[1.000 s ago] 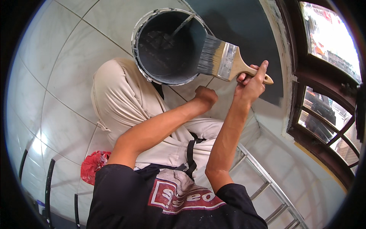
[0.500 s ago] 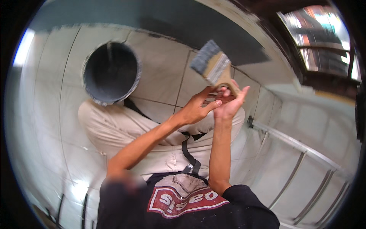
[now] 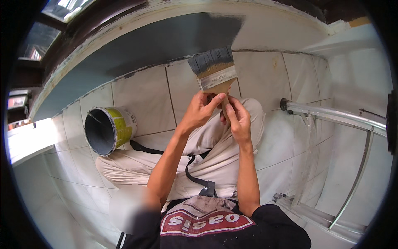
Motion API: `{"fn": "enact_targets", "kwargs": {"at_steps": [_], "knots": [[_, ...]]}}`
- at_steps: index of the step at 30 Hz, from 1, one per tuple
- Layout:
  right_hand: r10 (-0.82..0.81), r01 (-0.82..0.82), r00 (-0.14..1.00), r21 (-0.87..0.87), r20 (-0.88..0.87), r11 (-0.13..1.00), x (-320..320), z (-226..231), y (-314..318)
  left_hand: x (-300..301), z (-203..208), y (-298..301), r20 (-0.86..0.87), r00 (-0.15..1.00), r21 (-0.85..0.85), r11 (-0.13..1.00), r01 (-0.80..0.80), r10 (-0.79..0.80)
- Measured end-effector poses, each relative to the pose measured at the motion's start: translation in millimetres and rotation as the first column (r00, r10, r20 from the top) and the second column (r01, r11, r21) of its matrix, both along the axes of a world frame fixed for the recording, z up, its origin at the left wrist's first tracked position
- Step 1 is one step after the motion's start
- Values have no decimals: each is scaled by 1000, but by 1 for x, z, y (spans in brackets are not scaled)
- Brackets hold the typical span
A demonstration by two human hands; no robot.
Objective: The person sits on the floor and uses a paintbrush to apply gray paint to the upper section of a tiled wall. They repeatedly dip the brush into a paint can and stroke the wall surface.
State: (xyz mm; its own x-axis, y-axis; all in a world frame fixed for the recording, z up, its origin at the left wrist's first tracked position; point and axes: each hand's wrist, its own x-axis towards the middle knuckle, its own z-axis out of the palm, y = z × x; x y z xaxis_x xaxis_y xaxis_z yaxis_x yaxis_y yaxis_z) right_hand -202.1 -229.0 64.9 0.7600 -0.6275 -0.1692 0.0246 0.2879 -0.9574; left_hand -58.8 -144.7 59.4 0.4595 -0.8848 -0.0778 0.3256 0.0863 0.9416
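A wide flat paintbrush (image 3: 215, 86) with a wooden handle and metal band points bristles up in front of me, its bristles coated dark grey. My left hand (image 3: 198, 111) grips the handle just below the band, thumb across it. Lower on the same handle, the fingers of my right hand (image 3: 239, 123) are closed round it. Part of the handle is hidden by my fingers. To the left, by my knee, stands a paint bucket (image 3: 120, 124) with a green and white outside and a dark grey inside; neither hand touches it.
Beyond the brush, a wall band (image 3: 157, 43) is partly painted dark grey, ending at a pale stretch (image 3: 273, 33). Light tiles (image 3: 145, 93) run below it. A metal ladder (image 3: 340, 116) is at the right. Dark window frames (image 3: 41, 54) show at the upper left.
The view has swung, so bucket and wall appear shifted. The brush has turned more upright, and my right hand, its fingers spread before, has closed on the handle beside my left.
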Motion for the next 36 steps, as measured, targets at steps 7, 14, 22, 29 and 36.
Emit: {"fn": "enact_targets", "kwargs": {"at_steps": [7, 14, 22, 29, 36], "knots": [[-142, 146, 989, -217, 31, 965, 43, -2, -37, 28, 13, -60, 13, 999, -42, 999, 31, -31], [-187, 204, 978, -230, 93, 952, 77, -7, -72, 50, 21, -101, 100, 993, -81, 995, -50, 58], [-236, 259, 965, -273, 115, 927, 88, -20, -82, 61, 13, -113, 83, 996, -64, 998, -22, 27], [-224, 237, 971, -230, 82, 944, 96, -21, -82, 70, 6, -114, 138, 990, -25, 999, -40, 43], [-273, 272, 961, -274, 36, 922, 102, -40, -78, 69, -17, -111, 90, 993, 42, 996, -77, 73]]}}
